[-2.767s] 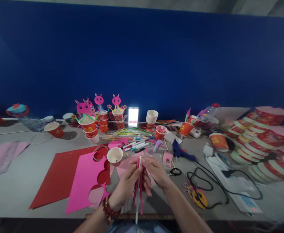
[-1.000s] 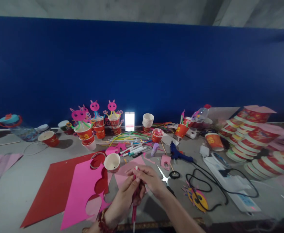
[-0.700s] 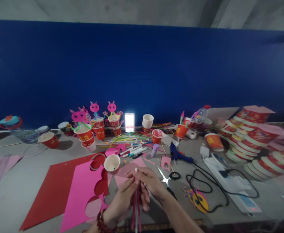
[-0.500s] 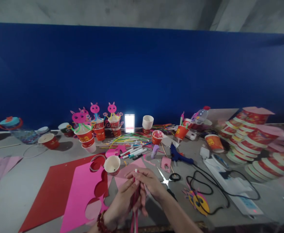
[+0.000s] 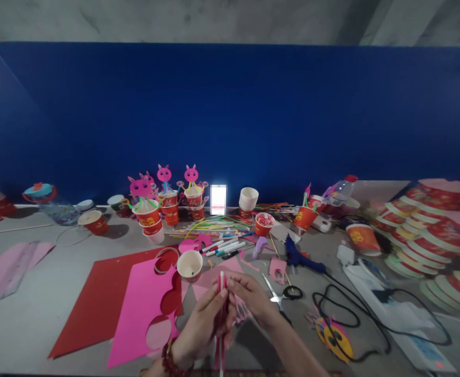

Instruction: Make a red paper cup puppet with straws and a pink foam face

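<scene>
A bundle of pink and white pipe cleaners (image 5: 221, 293) stands nearly upright between my hands, its lower ends hanging toward the table's front edge. My left hand (image 5: 203, 325), a beaded bracelet at its wrist, is closed around the bundle with the thumb laid along it. At the bundle's upper end, the fingertips of my right hand (image 5: 254, 301) pinch its side. Scissors (image 5: 277, 298) lie open just right of that hand. To the left, a paper cup (image 5: 189, 265) stands by a pink foam sheet (image 5: 131, 309) with round cut-outs, which overlaps a red sheet (image 5: 90, 303).
Behind my hands lie markers (image 5: 226, 246) and loose coloured pipe cleaners (image 5: 214, 226). Cups with pink animal figures (image 5: 169, 207) stand at the back. On the right are a blue glue gun (image 5: 298, 257), its black cord, a power strip (image 5: 403, 330) and stacked paper cups (image 5: 426, 235).
My right hand has shifted slightly right and opened a little away from the bundle's top, exposing more of the pipe cleaners. The whole view has swung a bit left.
</scene>
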Demonstrator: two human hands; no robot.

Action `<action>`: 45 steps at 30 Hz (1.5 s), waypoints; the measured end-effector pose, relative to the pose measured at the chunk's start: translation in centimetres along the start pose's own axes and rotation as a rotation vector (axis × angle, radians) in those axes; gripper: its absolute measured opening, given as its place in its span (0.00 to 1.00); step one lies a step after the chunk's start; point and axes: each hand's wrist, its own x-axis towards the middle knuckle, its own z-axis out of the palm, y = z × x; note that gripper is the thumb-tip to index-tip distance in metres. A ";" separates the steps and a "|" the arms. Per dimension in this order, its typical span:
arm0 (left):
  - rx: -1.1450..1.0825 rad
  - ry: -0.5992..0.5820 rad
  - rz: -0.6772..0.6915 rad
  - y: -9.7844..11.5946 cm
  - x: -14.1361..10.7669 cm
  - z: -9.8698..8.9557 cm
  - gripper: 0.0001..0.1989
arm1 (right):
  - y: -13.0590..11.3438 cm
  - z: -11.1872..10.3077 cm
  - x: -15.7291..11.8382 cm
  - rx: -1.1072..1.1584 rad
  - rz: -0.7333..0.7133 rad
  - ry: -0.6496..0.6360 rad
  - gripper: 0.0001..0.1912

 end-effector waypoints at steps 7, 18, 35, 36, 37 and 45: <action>0.076 0.242 0.205 5.2 -2.9 -4.4 0.21 | 0.3 -1.7 -0.1 -0.332 -0.170 0.126 0.26; 0.185 0.442 0.287 7.9 -5.2 -9.3 0.19 | 0.9 -2.5 0.7 -0.635 -0.216 0.096 0.19; 0.139 0.359 0.279 5.8 -6.1 -9.0 0.19 | -2.5 1.3 18.8 -1.232 -0.037 -0.037 0.14; 0.135 0.362 0.270 5.6 -6.2 -9.2 0.18 | -2.4 1.4 19.3 -1.262 -0.008 -0.050 0.15; 0.128 0.361 0.262 5.4 -6.3 -9.5 0.18 | -2.2 1.6 19.7 -1.286 0.019 -0.061 0.15; 0.073 0.400 0.249 5.7 -6.3 -9.4 0.19 | -1.6 1.3 21.0 -1.333 0.100 -0.108 0.16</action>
